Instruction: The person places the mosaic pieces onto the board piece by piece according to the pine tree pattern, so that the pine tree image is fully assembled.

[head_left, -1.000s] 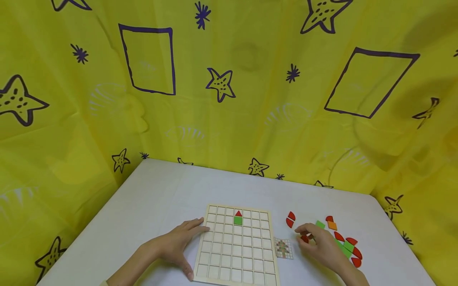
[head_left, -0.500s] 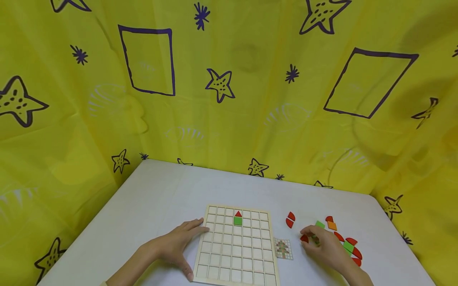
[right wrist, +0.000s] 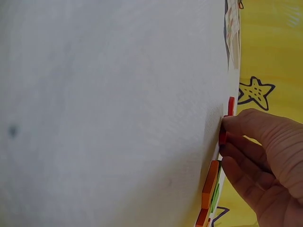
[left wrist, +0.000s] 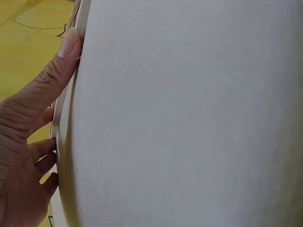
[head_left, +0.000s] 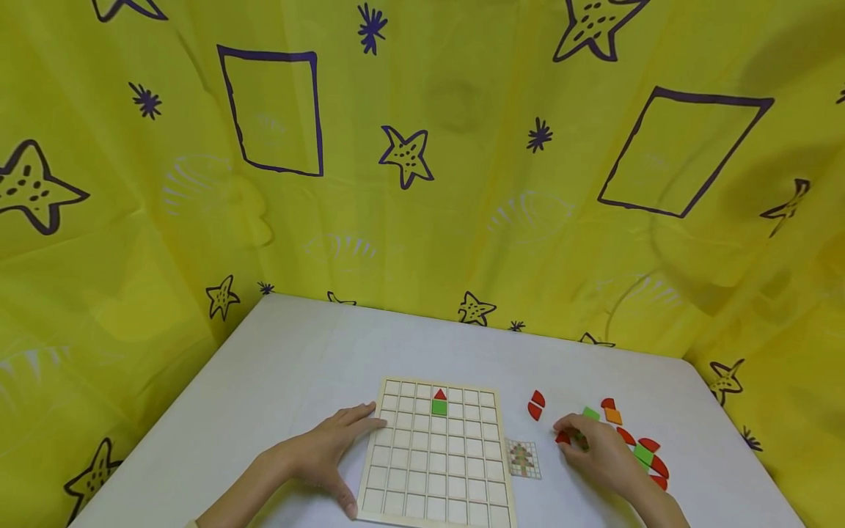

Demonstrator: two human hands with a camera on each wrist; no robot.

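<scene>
A pale wooden grid board [head_left: 437,463] lies in the middle of the head view. In one of its upper columns sit a red triangle tile [head_left: 440,394] and, just below it, a green square tile [head_left: 439,407]. My left hand [head_left: 328,451] rests along the board's left edge with fingers spread; the left wrist view shows its thumb [left wrist: 64,56] against that edge. To the right of the board, my right hand [head_left: 597,451] pinches a red tile [right wrist: 222,137] between thumb and fingers, low over the white table. Most of that tile is hidden by the fingers.
A small pattern card [head_left: 524,460] with a tree picture lies against the board's right side. Two red quarter-circle tiles [head_left: 536,405] lie beyond it. Around the right hand are an orange tile [head_left: 613,417], green squares [head_left: 642,455] and several red tiles. A yellow curtain [head_left: 462,242] encloses the table.
My right hand has shifted slightly right, away from the card, with the red tile between its fingers, and now covers more of the green tiles. The left hand and board have not moved.
</scene>
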